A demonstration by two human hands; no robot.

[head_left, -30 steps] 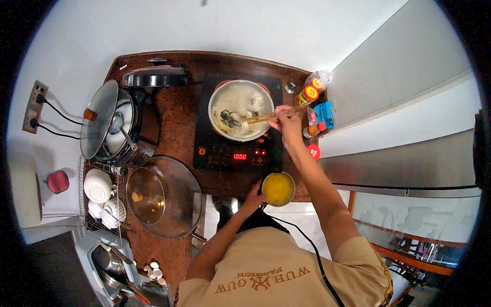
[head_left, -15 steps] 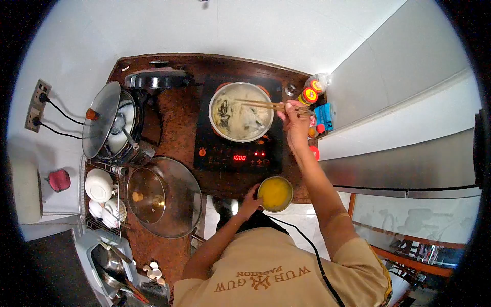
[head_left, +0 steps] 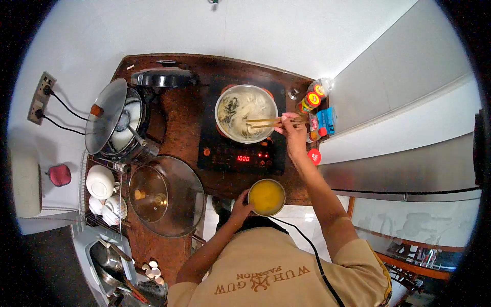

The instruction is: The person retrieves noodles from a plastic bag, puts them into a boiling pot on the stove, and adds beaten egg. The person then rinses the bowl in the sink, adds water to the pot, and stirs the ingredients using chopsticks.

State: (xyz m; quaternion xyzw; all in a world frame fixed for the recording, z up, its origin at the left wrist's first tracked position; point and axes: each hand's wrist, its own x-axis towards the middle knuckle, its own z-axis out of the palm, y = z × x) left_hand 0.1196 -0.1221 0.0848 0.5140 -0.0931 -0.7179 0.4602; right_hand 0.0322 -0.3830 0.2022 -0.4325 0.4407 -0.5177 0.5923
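My right hand [head_left: 292, 129] is closed around wooden chopsticks [head_left: 263, 123], whose tips reach into the pot [head_left: 219, 125]. Pale broth with noodle-like strands [head_left: 248, 107] and dark leafy bits fills that pot, which stands on a black induction cooker [head_left: 215, 162] with a red "1000" on its display. Down near my body, my left hand [head_left: 242, 205] grips the side of a metal bowl [head_left: 283, 200]. Yellow liquid, looking like beaten egg [head_left: 266, 197], lies in the bowl.
Jars and bottles [head_left: 311, 101] line the counter's right edge. At left are a rice cooker [head_left: 146, 140] with a glass lid [head_left: 105, 117] leaning on it, large glass lids [head_left: 192, 204], a rack with white cups [head_left: 99, 181], and eggshells [head_left: 152, 269].
The chopstick tips have swept lower and to the right in the pot, and the strands have swirled. My left hand has shifted the bowl slightly to the left.
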